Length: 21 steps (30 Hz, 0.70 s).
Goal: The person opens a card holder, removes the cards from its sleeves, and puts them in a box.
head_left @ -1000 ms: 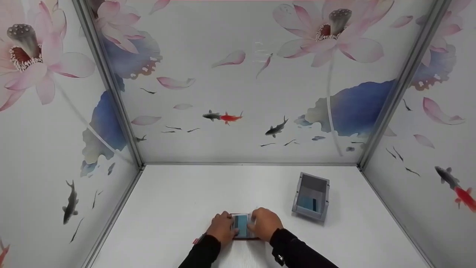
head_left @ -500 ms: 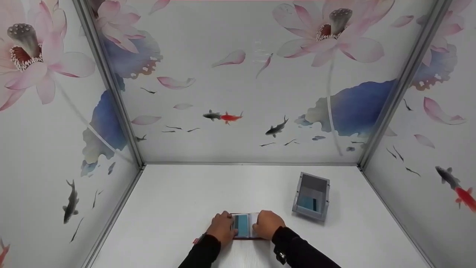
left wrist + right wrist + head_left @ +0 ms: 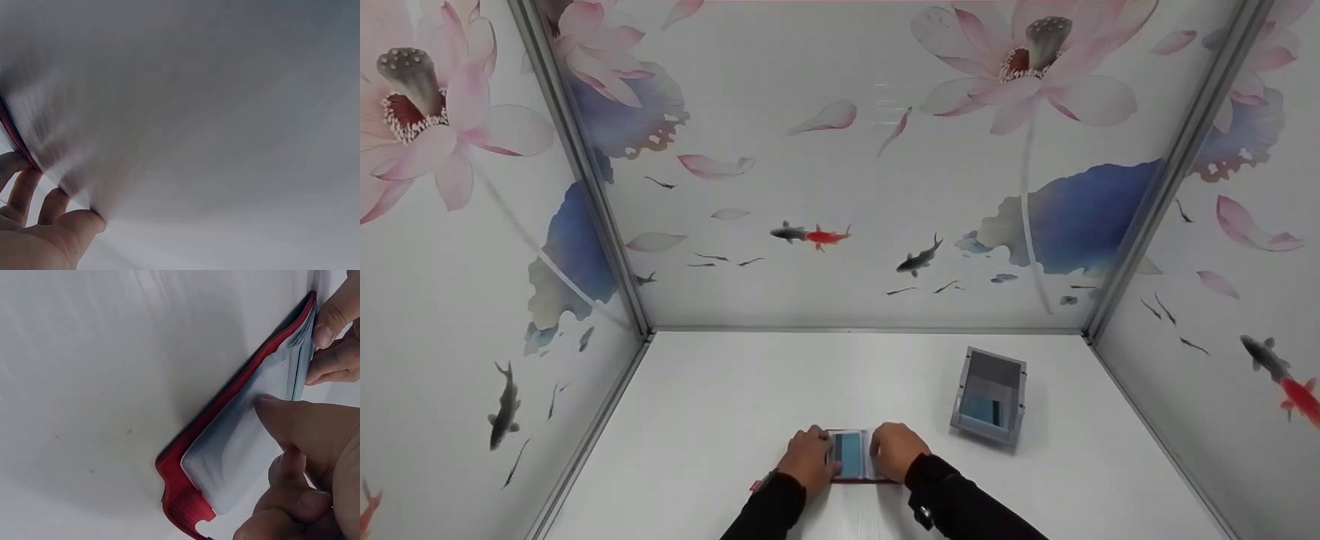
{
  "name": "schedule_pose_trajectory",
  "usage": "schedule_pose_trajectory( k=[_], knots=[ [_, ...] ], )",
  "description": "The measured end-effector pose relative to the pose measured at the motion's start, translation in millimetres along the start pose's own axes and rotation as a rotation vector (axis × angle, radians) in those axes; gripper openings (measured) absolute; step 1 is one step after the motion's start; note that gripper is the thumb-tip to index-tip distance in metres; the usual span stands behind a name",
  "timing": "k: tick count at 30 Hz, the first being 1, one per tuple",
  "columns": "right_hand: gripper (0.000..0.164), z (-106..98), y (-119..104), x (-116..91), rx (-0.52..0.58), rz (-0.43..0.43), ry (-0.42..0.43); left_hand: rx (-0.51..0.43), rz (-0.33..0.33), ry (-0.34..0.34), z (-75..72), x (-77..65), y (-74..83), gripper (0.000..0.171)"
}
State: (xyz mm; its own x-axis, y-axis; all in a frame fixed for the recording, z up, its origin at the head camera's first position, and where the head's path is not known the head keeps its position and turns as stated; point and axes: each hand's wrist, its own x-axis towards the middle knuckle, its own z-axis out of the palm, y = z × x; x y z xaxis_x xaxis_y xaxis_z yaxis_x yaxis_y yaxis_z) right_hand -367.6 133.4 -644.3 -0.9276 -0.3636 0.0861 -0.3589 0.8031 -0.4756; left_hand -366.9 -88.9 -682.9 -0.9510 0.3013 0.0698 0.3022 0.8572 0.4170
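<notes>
A red-covered card holder [image 3: 180, 495] with clear plastic sleeves [image 3: 230, 464] lies spread on the white table. In the head view, a blue card [image 3: 850, 456] shows on its left page. My left hand [image 3: 808, 459] holds the left side, thumb on the page and fingers at the far edge; the left wrist view catches only that hand [image 3: 50, 230] and a sliver of the red cover. Over the right page is my right hand [image 3: 901, 451]. In the right wrist view its thumb rests on a clear sleeve, the other fingers curled beside the sleeve's edge.
A grey open box [image 3: 1021, 394] stands to the right behind my right hand, with a blue card [image 3: 977, 409] inside. Patterned panels [image 3: 780, 292] enclose the table at the back and both sides.
My right hand shifted right with the sleeve page, then slightly back left. More of the blue card and right page shows than a second ago. The left hand has stayed in place.
</notes>
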Motion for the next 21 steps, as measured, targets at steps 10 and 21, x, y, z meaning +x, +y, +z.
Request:
schedule_pose_trajectory(
  k=[10, 21],
  knots=[
    [0.022, 13, 31, 14, 0.202, -0.032, -0.08, -0.015, -0.012, -0.001, -0.4, -1.0, 1.0, 0.05],
    [0.023, 0, -1, 6, 0.56, 0.188, -0.182, -0.005, -0.017, -0.029, -4.0, 0.2, 2.0, 0.053]
  ],
)
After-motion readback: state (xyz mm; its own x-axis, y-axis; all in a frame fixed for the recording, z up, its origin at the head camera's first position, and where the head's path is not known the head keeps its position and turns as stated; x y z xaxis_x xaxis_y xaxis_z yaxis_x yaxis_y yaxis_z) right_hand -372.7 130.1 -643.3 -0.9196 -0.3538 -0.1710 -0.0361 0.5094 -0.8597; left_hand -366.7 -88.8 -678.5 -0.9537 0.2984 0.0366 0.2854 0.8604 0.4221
